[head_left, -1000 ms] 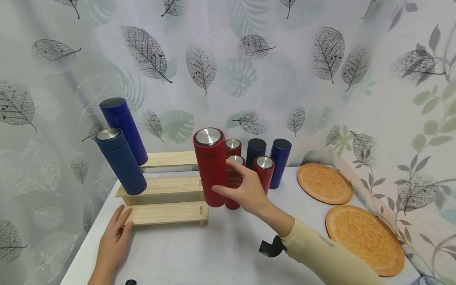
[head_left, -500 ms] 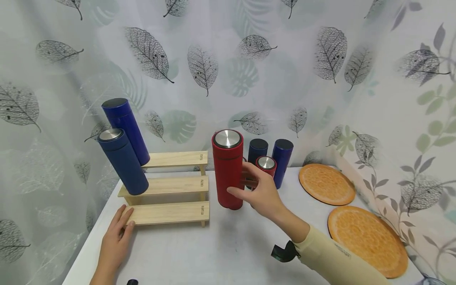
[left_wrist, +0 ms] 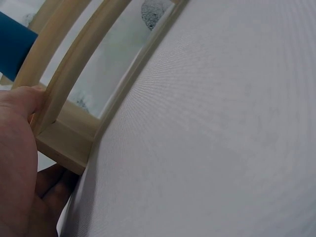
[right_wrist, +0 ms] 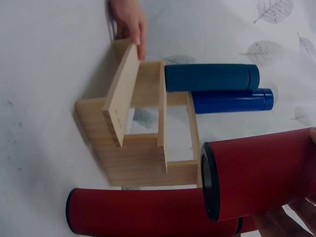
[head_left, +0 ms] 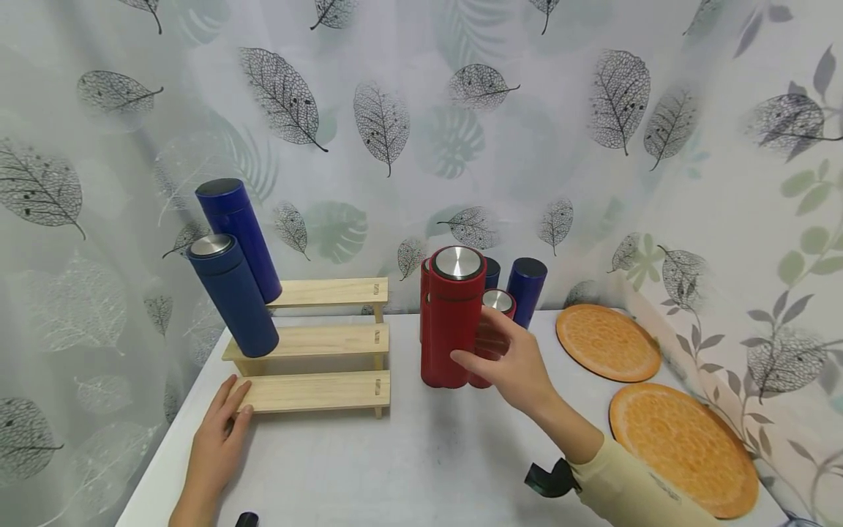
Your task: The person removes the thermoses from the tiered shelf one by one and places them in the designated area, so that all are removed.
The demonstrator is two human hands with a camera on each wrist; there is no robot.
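Observation:
My right hand [head_left: 520,369] grips a red thermos flask [head_left: 457,322] with a steel-topped lid, upright, thumb on its near side. The right wrist view shows its dark-rimmed base [right_wrist: 210,182] and another red flask [right_wrist: 138,212] standing beyond. In the head view the held flask overlaps other red flasks [head_left: 498,300] behind it. My left hand [head_left: 214,450] holds the left end of the lowest step of a three-tier wooden rack [head_left: 316,393]. In the left wrist view that hand [left_wrist: 17,153] wraps the rack's end, thumb over the wood.
A steel-lidded blue flask [head_left: 233,296] stands on the middle step, a darker-lidded one [head_left: 240,227] on the top step. More blue flasks [head_left: 527,285] stand at the back right. Two round orange-brown mats [head_left: 685,446] lie on the right. A leaf-print curtain [head_left: 395,110] hangs behind.
My right hand has carried the red flask to the right, from beside the rack to in front of the other red flasks. The left hand stays on the rack's end.

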